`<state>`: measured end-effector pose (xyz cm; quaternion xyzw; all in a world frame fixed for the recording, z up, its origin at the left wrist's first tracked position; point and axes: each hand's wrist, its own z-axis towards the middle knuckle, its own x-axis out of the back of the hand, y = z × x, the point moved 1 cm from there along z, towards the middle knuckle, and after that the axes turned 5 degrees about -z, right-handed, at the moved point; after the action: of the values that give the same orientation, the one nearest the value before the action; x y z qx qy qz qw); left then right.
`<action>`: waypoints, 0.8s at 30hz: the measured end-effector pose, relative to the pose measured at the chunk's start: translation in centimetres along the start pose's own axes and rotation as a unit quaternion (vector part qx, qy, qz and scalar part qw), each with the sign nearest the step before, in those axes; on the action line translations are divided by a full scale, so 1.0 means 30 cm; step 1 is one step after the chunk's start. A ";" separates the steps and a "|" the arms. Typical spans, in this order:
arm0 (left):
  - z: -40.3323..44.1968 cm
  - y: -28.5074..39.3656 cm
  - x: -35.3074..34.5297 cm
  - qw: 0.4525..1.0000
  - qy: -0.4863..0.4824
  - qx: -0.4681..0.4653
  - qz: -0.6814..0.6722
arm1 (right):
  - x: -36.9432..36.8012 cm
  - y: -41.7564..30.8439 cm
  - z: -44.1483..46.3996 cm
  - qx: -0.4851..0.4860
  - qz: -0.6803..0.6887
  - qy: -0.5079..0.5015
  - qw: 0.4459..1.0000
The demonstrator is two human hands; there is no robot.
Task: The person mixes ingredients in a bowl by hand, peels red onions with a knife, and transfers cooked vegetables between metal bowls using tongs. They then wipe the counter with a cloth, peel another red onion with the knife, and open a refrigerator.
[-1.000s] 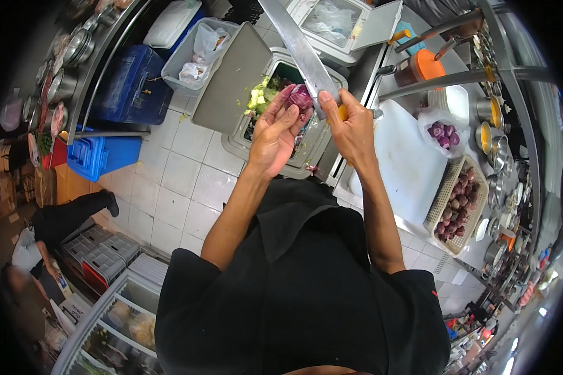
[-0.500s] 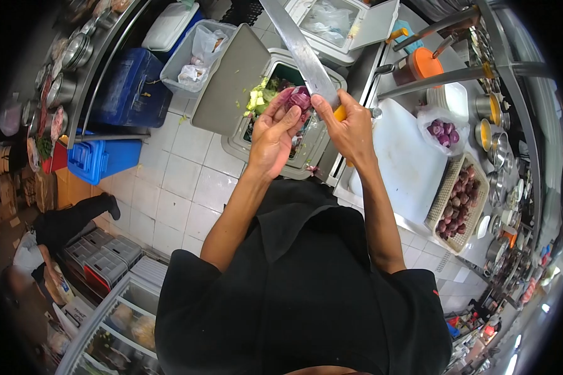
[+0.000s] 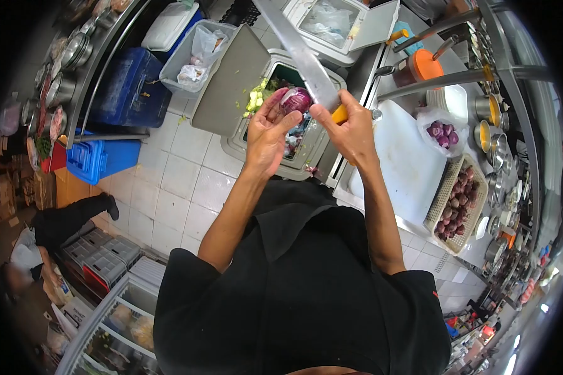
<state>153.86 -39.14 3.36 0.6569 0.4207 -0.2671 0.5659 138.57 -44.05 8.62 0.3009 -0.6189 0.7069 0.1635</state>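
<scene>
My left hand (image 3: pixel 268 139) is closed around a purple onion (image 3: pixel 295 100), whose outer side faces up between the fingers and thumb. In my right hand (image 3: pixel 349 128) is a large knife (image 3: pixel 303 60) with a yellow handle, gripped close to the blade. The broad blade points up and to the left, its lower end close beside the onion. Below both hands stands an open grey bin (image 3: pixel 322 147) with vegetable scraps (image 3: pixel 256 100) in and at its rim. Part of the bin's inside is hidden by my left hand.
To the right lies a white cutting board (image 3: pixel 401 156), with a basket of unpeeled onions (image 3: pixel 456 206) and a bag of peeled purple onions (image 3: pixel 443 134) beyond it. The bin's raised lid (image 3: pixel 228 81) is at left. Another person (image 3: pixel 37 250) bends over at the far left.
The onion has turned in my left hand and now shows a larger smooth face. My right thumb and the blade have drawn slightly away from it.
</scene>
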 end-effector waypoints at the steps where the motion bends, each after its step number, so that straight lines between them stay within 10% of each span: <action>1: 0.001 0.000 0.005 1.000 -0.008 -0.006 0.008 | -0.003 -0.020 -0.005 0.010 -0.019 -0.004 1.000; 24: -0.038 0.089 0.051 0.990 -0.026 -0.107 0.092 | -0.010 0.034 0.009 -0.023 0.062 -0.036 0.997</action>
<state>156.77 -37.66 3.74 0.6214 0.3698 -0.1847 0.6656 138.24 -44.45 7.64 0.2834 -0.6579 0.6900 0.1032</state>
